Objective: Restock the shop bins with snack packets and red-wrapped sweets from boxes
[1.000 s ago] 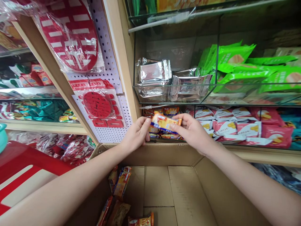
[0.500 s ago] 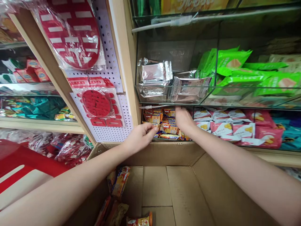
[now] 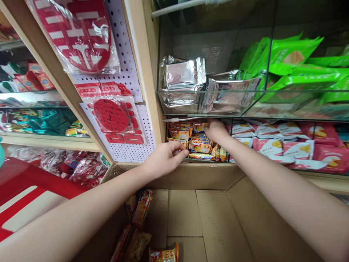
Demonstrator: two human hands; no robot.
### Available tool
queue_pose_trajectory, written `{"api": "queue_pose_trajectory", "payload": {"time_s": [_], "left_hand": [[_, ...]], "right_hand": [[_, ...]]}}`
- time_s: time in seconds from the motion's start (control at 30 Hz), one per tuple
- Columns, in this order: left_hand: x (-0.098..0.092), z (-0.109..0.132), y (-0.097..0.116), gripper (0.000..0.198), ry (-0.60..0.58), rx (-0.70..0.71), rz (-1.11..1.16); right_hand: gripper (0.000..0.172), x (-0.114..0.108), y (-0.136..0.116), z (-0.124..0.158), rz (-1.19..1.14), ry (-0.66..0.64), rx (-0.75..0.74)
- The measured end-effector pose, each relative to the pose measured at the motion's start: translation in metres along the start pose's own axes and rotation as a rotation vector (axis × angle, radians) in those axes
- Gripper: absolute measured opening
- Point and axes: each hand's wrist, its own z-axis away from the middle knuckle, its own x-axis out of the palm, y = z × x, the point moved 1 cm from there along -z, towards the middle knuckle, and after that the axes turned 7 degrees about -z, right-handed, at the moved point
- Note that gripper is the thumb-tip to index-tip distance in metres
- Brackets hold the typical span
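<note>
With right hand [image 3: 217, 131] deep toward the compartment's [image 3: 196, 160] back right corner, likely to touch rear packets [image 3: 201, 146]; cannot tell whether gripping. With left hand [image 3: 166, 157] curled at the front left edge, perhaps steadying stacked packets; cannot tell whether pinching one.

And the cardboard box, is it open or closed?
The cardboard box is open: its bottom panels and several orange packets inside are visible.
</note>
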Motion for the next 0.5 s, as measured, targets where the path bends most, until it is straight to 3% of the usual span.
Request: {"api": "queue_pose_trajectory", "payload": {"time_s": [0.3,0.5], "left_hand": [[0.000,-0.001,0.001,0.028,-0.017,0.002,-0.042],[-0.001,-0.002,0.003,0.026,-0.026,0.012,-0.031]], "right_hand": [[0.037,0.003,-0.011,0.002,0.002,-0.039,0.081],[0.042,0.003,-0.004,0.002,-0.011,-0.051,0.032]]}}
